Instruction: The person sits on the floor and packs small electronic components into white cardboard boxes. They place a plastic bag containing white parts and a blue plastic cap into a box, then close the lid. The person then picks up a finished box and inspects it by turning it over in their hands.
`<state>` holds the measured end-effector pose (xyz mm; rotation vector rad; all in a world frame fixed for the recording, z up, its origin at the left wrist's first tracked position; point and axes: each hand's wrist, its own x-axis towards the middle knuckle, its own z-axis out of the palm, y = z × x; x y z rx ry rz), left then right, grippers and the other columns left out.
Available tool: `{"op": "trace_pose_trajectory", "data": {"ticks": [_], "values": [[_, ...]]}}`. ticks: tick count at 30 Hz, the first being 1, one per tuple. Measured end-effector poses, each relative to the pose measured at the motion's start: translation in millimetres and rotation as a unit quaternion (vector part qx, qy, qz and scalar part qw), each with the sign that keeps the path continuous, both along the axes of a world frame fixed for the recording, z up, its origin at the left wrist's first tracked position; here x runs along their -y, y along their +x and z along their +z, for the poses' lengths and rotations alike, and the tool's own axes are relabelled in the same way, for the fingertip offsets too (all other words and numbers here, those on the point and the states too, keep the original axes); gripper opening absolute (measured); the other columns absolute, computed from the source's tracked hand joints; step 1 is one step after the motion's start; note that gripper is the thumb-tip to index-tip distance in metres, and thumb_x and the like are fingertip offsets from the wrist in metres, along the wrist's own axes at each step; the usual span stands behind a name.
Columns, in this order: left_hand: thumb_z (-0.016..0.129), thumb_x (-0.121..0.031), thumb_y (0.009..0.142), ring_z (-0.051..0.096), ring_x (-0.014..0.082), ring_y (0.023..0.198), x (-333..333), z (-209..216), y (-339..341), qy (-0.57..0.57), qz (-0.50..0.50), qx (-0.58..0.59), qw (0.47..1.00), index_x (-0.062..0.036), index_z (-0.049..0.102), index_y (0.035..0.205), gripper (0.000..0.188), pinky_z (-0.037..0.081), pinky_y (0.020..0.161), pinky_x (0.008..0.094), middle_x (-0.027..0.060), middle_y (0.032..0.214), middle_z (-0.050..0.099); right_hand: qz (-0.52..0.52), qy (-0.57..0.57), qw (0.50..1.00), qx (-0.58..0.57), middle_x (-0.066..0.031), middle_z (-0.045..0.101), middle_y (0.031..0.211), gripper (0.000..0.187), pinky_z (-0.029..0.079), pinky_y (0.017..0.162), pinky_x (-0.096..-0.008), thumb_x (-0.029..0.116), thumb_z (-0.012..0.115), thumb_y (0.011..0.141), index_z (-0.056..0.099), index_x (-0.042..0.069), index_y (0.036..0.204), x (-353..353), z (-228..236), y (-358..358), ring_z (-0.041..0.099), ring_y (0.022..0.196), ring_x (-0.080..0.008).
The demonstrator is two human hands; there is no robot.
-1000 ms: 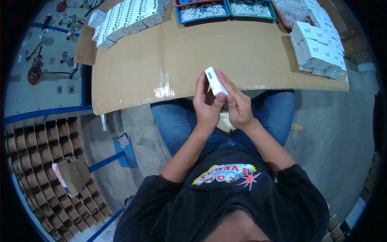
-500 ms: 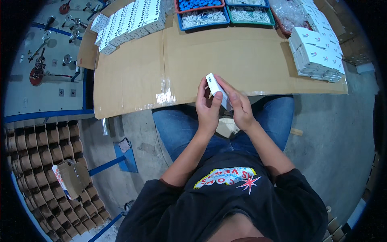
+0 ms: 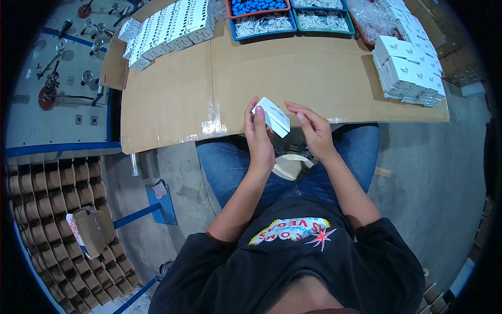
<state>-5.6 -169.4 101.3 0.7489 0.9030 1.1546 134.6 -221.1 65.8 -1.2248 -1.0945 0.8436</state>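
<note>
A small white box [image 3: 273, 116] is held up over the near edge of the cardboard-covered table [image 3: 251, 78]. My left hand [image 3: 258, 133] is closed round it, with the thumb along its left side and the other fingers behind, partly hidden. Its broad face, with small printing, is turned upward. Just right of the box, my right hand [image 3: 312, 130] is apart from it, fingers stretched out and slightly bent, with nothing in them.
Rows of white boxes [image 3: 172, 29] stand at the far left, and stacked white boxes [image 3: 410, 73] at the right. Trays hold blue pieces [image 3: 259, 6] and white slender pieces [image 3: 264, 24] at the back. Crumpled clear plastic bags [image 3: 372, 20] lie beside them. A divided cardboard crate [image 3: 49, 209] is at the lower left.
My right hand has come off the box and moved slightly right. The box has turned in my left hand, so its broad printed face now shows.
</note>
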Motion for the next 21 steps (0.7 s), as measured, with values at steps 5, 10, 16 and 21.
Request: {"op": "trace_pose_trajectory", "data": {"ticks": [5, 10, 16, 21], "values": [[0.048, -0.042, 0.112, 0.064, 0.0083, 0.095, -4.2, -4.8, -3.4, -0.037, -0.026, 0.027, 0.999, -0.0070, 0.053, 0.140, 0.046, 0.053, 0.076, 0.0231, 0.0037, 0.112, 0.062, 0.011, 0.008, 1.000, 0.000, -0.0161, 0.069, 0.135, 0.028, 0.048, 0.109, -0.0358, 0.009, 0.053, 0.107, 0.070, -0.004, 0.125, -1.2, 0.0, -1.2, 0.064, 0.127, -0.0233], [0.047, -0.045, 0.112, 0.067, 0.0125, 0.098, -4.4, -8.9, -2.3, -0.046, -0.030, 0.043, 0.998, -0.0076, 0.055, 0.137, 0.046, 0.057, 0.079, 0.0275, 0.0052, 0.111, 0.063, 0.014, -0.003, 1.000, 0.005, -0.0155, 0.071, 0.132, 0.027, 0.050, 0.107, -0.0350, 0.009, 0.054, 0.107, 0.071, -0.004, 0.124, -1.5, -3.9, 0.3, 0.066, 0.124, -0.0224], [0.045, -0.047, 0.112, 0.068, 0.0151, 0.099, -5.3, -8.6, -3.3, -0.042, -0.041, 0.035, 0.998, -0.0070, 0.055, 0.134, 0.046, 0.059, 0.082, 0.0324, 0.0079, 0.111, 0.064, 0.015, -0.006, 1.000, 0.010, -0.0150, 0.071, 0.131, 0.027, 0.050, 0.106, -0.0344, 0.009, 0.054, 0.107, 0.071, -0.005, 0.124, -2.3, -5.1, 0.3, 0.067, 0.122, -0.0209], [0.043, -0.045, 0.113, 0.069, 0.0169, 0.099, -4.4, -5.4, -2.4, -0.042, -0.041, 0.041, 0.997, -0.0068, 0.054, 0.133, 0.045, 0.059, 0.084, 0.0337, 0.0083, 0.110, 0.064, 0.018, -0.015, 1.000, 0.002, -0.0143, 0.072, 0.129, 0.027, 0.051, 0.104, -0.0342, 0.009, 0.054, 0.107, 0.071, -0.004, 0.123, -1.5, -2.5, -0.7, 0.067, 0.120, -0.0204]]}}
